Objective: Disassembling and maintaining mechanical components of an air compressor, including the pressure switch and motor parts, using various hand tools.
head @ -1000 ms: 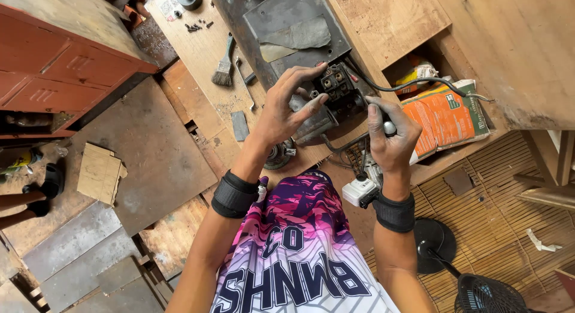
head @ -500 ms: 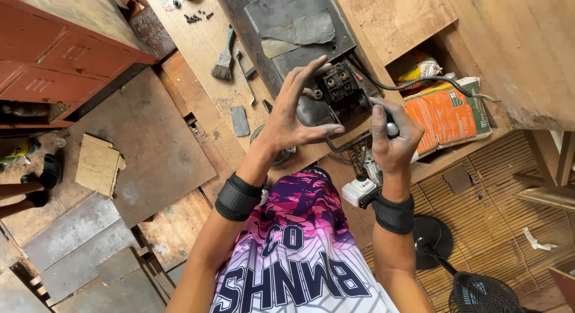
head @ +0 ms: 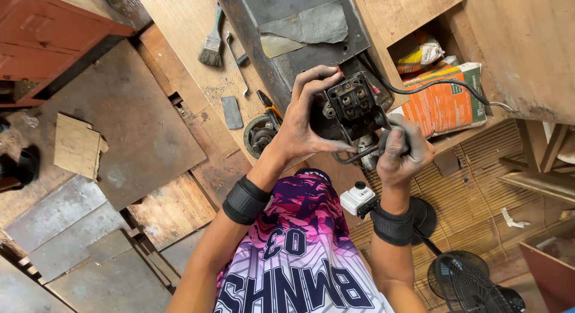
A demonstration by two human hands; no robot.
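Observation:
My left hand (head: 302, 124) grips a black electrical switch block (head: 350, 106) with several screw terminals facing the camera. My right hand (head: 402, 150) is closed on a dark tool or wire end pressed against the block's lower right corner; which of the two it is stays unclear. A black cable (head: 437, 85) runs from the block off to the right. Both wrists wear black bands. Below the hands lies a grey metal plate (head: 281, 13) on a wooden surface.
A paintbrush (head: 211, 46), a wrench (head: 235, 58), orange-handled pliers (head: 269, 112) and a round metal part (head: 259, 133) lie on the wood. Orange bags (head: 443, 103) fill a cubby at right. A small white camera (head: 358, 199) is on my chest. A black fan (head: 464, 283) stands at lower right.
The view has drawn closer. My left hand's fingers have wrapped further round the switch block, and my right hand has moved in against its lower corner.

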